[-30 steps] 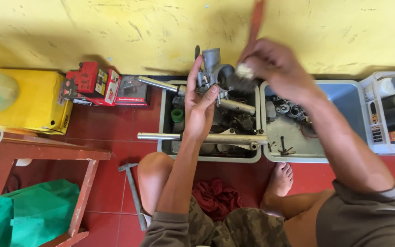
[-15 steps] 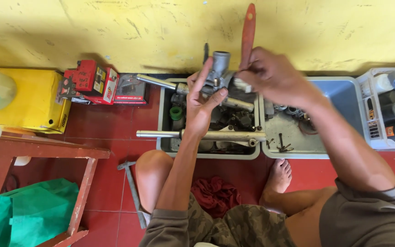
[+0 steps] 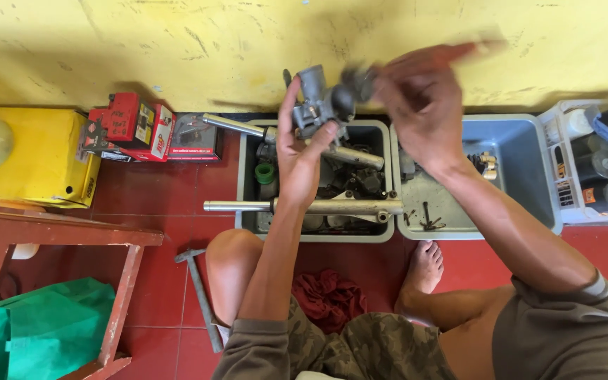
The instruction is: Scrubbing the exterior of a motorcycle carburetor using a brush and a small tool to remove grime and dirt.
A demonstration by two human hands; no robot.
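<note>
While you sit on the red tile floor (image 3: 177,204) facing the yellow wall (image 3: 177,42), your left hand (image 3: 299,158) is raised above the trays with the fingers curled and pinching a grey metal carburettor part (image 3: 320,102). The thumb presses its right side and the long fingers run up its left side, so the hand is clamped on it, not spread. Your right hand (image 3: 420,105) is just beside that part, at its upper right. Its fingers are bunched together around a red-handled tool (image 3: 469,51), which is blurred; where the tool's dark end meets the part you cannot tell clearly, though it looks to be touching or nearly so.

The part sits in the air over the dark grey tray (image 3: 244,176), which holds oily metal pieces, a green cap (image 3: 265,172) and 2 chrome tubes. 1 long chrome tube (image 3: 241,206) lies across the tray's front rim, passing behind your left wrist. The lighter tray (image 3: 529,169) to its right holds a few small fittings. A hammer (image 3: 198,292) lies on the floor beside your left knee, and a red rag (image 3: 328,295) lies between your legs.
</note>
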